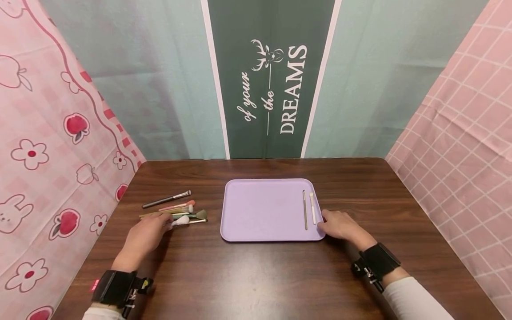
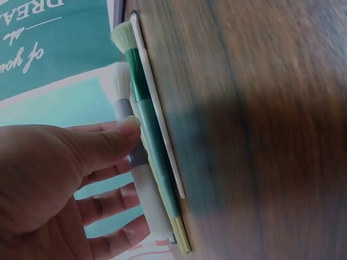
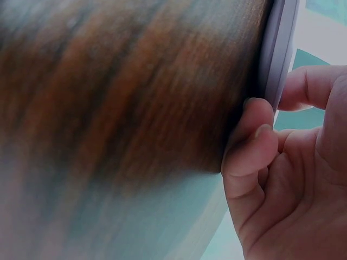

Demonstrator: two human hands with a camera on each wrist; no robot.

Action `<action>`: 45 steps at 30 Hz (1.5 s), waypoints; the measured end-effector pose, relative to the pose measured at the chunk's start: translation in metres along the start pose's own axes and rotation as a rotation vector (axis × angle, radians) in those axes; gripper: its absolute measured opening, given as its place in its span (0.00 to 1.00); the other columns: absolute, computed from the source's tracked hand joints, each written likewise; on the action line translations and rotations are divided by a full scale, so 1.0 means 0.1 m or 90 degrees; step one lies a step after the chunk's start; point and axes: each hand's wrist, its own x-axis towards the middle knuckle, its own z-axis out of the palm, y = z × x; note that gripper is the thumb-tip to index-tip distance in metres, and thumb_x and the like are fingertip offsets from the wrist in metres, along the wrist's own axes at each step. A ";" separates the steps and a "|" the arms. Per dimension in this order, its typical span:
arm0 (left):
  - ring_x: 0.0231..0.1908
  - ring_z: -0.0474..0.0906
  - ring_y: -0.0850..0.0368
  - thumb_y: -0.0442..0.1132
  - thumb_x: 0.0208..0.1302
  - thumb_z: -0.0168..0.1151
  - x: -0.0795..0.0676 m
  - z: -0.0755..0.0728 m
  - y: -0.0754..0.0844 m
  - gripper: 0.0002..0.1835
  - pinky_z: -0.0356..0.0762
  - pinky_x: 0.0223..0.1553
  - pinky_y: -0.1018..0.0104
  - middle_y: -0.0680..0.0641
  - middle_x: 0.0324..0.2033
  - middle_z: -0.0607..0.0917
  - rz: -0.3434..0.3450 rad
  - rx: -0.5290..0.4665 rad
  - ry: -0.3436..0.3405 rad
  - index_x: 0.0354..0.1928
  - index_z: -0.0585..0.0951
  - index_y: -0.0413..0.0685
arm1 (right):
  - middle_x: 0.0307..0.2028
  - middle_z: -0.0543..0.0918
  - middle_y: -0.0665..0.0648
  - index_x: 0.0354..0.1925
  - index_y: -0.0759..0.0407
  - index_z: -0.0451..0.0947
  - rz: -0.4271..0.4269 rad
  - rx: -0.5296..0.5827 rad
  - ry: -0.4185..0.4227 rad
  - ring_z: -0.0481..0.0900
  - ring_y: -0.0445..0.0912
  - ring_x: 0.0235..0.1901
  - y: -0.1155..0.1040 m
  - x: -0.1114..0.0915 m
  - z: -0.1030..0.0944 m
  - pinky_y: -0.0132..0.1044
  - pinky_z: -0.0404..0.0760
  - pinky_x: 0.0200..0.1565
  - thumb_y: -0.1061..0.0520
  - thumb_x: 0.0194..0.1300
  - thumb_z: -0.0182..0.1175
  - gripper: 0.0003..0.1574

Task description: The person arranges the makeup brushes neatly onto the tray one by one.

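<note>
In the head view my left hand (image 1: 146, 235) is at the brush group on the left. Its thumb and fingers hold a makeup brush (image 2: 149, 195) with fluffy white bristles, a grey collar and a pale handle. Close beside it lie a green brush (image 2: 152, 124) and a slim white-handled brush (image 2: 162, 124). My right hand (image 1: 339, 225) pinches the right rim of a lilac tray (image 1: 264, 209), thumb at the rim and other fingers curled at its outer side. Near that rim, a thin dark brush (image 1: 305, 213) and a white brush (image 1: 313, 211) lie in the tray.
Behind the left hand are a pink brush (image 1: 188, 204) and a black brush (image 1: 168, 199) set slightly apart. Everything stands on a dark wooden table (image 1: 256, 280). Patterned cloths hang at the left and right, with a green lettered curtain (image 1: 272, 80) at the back.
</note>
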 end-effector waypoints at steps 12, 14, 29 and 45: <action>0.37 0.84 0.42 0.36 0.66 0.67 0.11 0.03 0.13 0.04 0.78 0.30 0.44 0.46 0.34 0.86 -0.031 -0.015 -0.037 0.40 0.82 0.48 | 0.29 0.78 0.54 0.44 0.62 0.77 0.009 -0.001 -0.004 0.74 0.50 0.30 -0.02 0.01 -0.01 0.41 0.70 0.31 0.52 0.66 0.58 0.15; 0.38 0.85 0.42 0.36 0.67 0.66 0.13 0.04 0.15 0.04 0.79 0.31 0.44 0.46 0.35 0.87 -0.034 -0.019 -0.043 0.41 0.82 0.47 | 0.29 0.78 0.54 0.44 0.62 0.77 0.005 -0.001 -0.004 0.74 0.50 0.30 -0.02 0.01 -0.01 0.41 0.70 0.31 0.52 0.65 0.58 0.15; 0.40 0.85 0.40 0.35 0.66 0.68 0.24 0.08 0.33 0.06 0.80 0.33 0.43 0.43 0.38 0.88 -0.029 -0.011 -0.027 0.42 0.82 0.43 | 0.31 0.79 0.55 0.41 0.60 0.77 -0.005 -0.013 0.008 0.74 0.51 0.30 0.01 0.03 0.00 0.43 0.71 0.32 0.51 0.64 0.58 0.14; 0.28 0.80 0.50 0.37 0.65 0.69 0.35 0.15 0.54 0.05 0.75 0.25 0.53 0.47 0.31 0.85 -0.040 -0.021 -0.020 0.37 0.82 0.44 | 0.28 0.77 0.54 0.40 0.61 0.76 -0.002 -0.001 0.007 0.73 0.50 0.28 0.02 0.00 0.01 0.41 0.70 0.30 0.52 0.64 0.58 0.13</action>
